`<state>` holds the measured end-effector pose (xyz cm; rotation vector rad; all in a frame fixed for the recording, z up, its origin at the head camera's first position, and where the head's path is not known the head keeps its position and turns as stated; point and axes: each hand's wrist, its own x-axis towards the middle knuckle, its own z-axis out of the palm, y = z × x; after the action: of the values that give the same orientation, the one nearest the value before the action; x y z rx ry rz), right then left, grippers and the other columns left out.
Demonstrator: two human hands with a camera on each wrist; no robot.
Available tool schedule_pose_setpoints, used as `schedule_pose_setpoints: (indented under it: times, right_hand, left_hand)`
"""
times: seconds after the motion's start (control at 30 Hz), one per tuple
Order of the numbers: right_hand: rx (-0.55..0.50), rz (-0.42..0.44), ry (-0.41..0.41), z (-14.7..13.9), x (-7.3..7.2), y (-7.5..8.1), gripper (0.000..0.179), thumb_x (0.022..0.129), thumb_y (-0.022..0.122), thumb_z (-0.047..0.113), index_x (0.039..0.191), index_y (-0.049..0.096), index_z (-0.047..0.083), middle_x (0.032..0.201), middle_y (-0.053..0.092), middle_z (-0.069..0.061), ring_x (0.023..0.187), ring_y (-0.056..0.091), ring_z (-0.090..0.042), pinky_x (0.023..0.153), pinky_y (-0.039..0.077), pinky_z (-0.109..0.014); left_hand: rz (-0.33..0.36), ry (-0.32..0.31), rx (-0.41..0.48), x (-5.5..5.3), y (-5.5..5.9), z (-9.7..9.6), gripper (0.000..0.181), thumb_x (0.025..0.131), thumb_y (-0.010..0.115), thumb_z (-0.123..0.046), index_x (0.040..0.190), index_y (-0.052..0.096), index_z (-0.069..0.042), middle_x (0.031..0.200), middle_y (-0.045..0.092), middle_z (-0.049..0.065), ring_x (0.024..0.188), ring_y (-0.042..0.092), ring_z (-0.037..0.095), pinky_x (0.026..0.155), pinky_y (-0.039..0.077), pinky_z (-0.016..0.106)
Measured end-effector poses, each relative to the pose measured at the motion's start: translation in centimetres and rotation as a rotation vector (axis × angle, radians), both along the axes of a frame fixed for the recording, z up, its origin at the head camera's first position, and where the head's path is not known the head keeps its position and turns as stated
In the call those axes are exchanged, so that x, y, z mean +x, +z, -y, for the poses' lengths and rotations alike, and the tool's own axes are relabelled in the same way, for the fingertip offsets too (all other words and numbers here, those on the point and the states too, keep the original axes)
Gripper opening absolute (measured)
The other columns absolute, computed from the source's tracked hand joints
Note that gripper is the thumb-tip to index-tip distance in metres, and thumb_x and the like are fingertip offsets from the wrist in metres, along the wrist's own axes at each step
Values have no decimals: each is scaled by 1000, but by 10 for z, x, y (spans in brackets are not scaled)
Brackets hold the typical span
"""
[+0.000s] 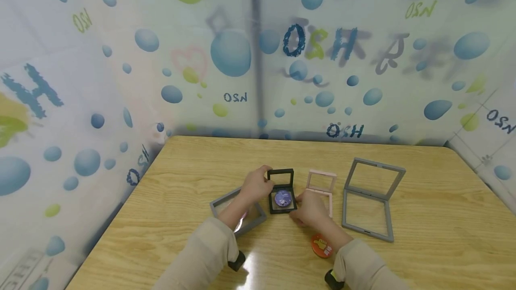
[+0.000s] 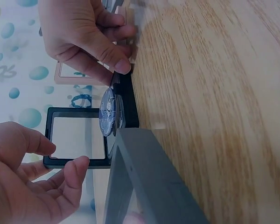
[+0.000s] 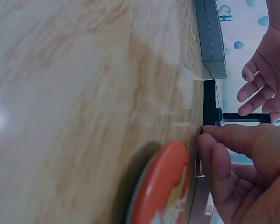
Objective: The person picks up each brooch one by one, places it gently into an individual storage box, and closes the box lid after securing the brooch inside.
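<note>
Black and hinged, the small frame (image 1: 282, 187) is set a little left of the table's (image 1: 435, 200) middle, well in from its back edge. A purple badge (image 1: 283, 198) is carried on its base. The raised lid's (image 1: 281, 171) left corner is loosely held by the left hand's (image 1: 258, 185) curled fingers; the base's right side, near the front, is pinched by the right hand (image 1: 312, 209). The base is best kept steady and the lid handled by its rim only, lest the badge be shifted. It is flanked leftward by a grey frame (image 1: 251, 226), rightward by a pink one (image 1: 331, 202).
</note>
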<state>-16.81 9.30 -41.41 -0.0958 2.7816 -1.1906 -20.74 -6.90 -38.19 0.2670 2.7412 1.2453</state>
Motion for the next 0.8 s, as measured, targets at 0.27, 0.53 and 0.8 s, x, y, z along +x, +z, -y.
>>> schedule_pose_setpoints:
  times: [0.27,0.53,0.8]
  right_hand:
    - [-28,43,-15,0,1,0,37,66,72,-1,101,62,-11,48,55,-1,38,53,-9,39,45,-23]
    - [-46,24,-15,-1,1,-1,36,66,71,-2,99,63,-12,46,55,-2,38,54,-11,40,46,-24]
    - [-30,15,-6,0,2,-1,37,66,72,-1,100,62,-13,46,55,-1,38,53,-10,39,45,-23]
  left_hand:
    - [-6,18,25,3,-1,3,40,88,51,-15,125,48,-1,82,61,9,55,50,12,47,41,24]
    - [0,30,56,6,-1,5,39,92,50,-26,122,51,-1,91,63,12,71,60,17,56,47,28]
    - [29,54,138,6,-4,5,34,94,47,-30,111,59,-2,78,63,15,64,62,27,48,44,25]
